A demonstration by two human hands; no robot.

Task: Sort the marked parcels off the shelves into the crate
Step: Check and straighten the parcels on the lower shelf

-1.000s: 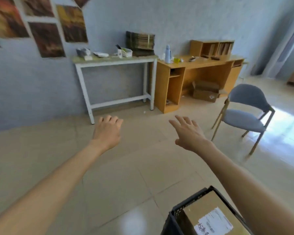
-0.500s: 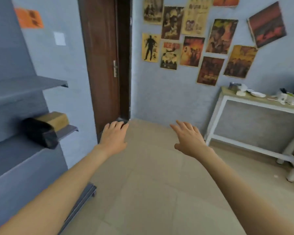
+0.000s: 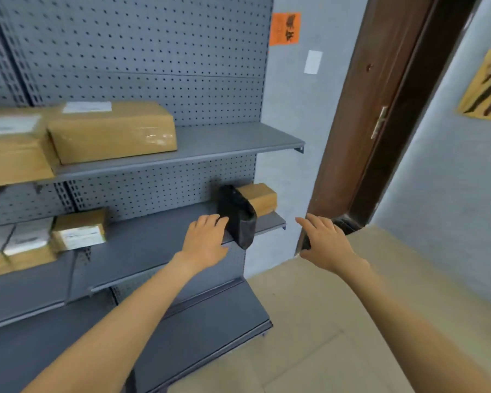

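A grey metal shelf unit (image 3: 210, 140) with a pegboard back fills the left. On its upper shelf lie two large brown parcels (image 3: 111, 131) with white labels. The middle shelf carries a black soft parcel (image 3: 237, 215) at its right end, a small brown box (image 3: 260, 198) behind it, and several small labelled boxes (image 3: 78, 229) at the left. My left hand (image 3: 206, 241) is held out empty with relaxed fingers, its fingertips just left of the black parcel. My right hand (image 3: 325, 242) hovers empty to the right of the shelf end. The crate is out of view.
A dark brown door (image 3: 380, 114) with a metal handle stands right of the shelves. An orange notice (image 3: 284, 28) and a white switch plate (image 3: 313, 62) hang on the grey wall. Beige floor tiles (image 3: 323, 321) spread below; the lowest shelf (image 3: 210, 321) juts out.
My view has swung left from the desk and table wall, past the door, onto the shelves. The crate has left the view. Both hands stay stretched out and empty, now near the black parcel.
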